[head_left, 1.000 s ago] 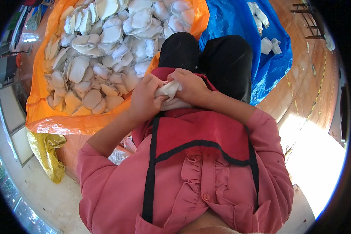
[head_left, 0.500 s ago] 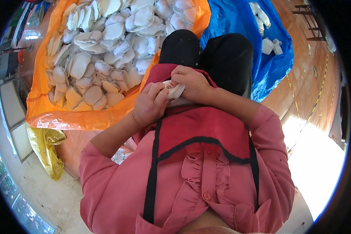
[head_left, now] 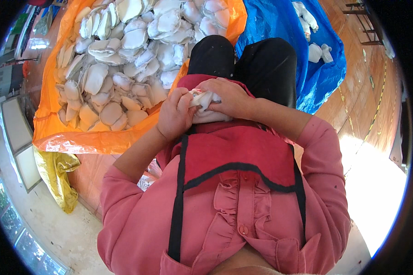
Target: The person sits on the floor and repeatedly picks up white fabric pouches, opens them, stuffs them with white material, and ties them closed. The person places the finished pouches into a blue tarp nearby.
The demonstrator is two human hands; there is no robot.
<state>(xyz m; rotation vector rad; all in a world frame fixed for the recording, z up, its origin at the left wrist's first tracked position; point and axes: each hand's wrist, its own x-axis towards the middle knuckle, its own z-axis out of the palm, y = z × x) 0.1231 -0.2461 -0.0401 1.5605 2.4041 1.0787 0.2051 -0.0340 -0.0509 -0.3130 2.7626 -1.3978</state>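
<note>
Both hands, left hand (head_left: 175,114) and right hand (head_left: 229,95), are pinching a small white fabric piece (head_left: 205,103) above your red apron (head_left: 238,156); keep your fingertips gripping close together.

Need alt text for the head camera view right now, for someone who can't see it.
Both hands, left hand and right hand, hold a small white cloth piece over a red apron. A heap of white pieces lies on an orange sheet, with a blue sheet alongside.

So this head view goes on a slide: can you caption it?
Both hands, left hand and right hand, grip a white cloth piece over the lap, beside an orange sheet heaped with white pads.
</note>
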